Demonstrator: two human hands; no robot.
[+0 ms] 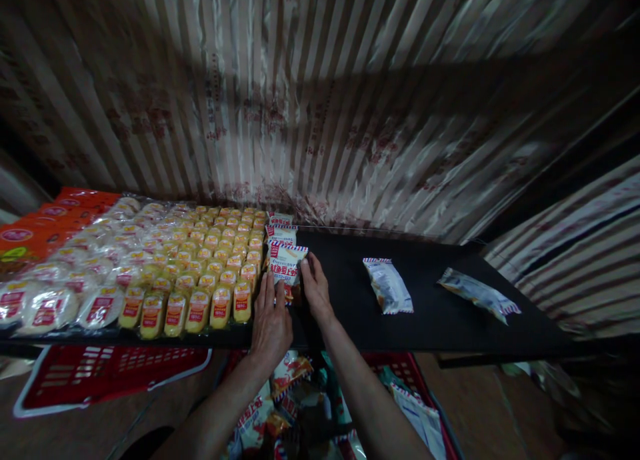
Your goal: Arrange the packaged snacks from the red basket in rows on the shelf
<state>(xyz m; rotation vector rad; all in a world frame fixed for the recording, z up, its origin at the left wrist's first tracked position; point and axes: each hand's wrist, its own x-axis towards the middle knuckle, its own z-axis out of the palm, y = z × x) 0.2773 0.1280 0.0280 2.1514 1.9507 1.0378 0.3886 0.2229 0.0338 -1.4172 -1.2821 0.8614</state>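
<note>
Both my hands rest on the black shelf (430,313) around a stack of white snack packets with red and blue striped edges (286,259). My left hand (270,317) presses against the stack's left side, fingers together. My right hand (315,287) holds the right side of the front packet, fingers closed on it. More packets of the same kind stand behind it in a row toward the wall.
Rows of yellow packets (210,267) and round white packets (55,293) fill the shelf's left part, orange packs (30,233) beyond. Two loose packets (389,285) (477,293) lie on the right. A red basket (415,373) with packets sits below; a red lid (100,373) lies left.
</note>
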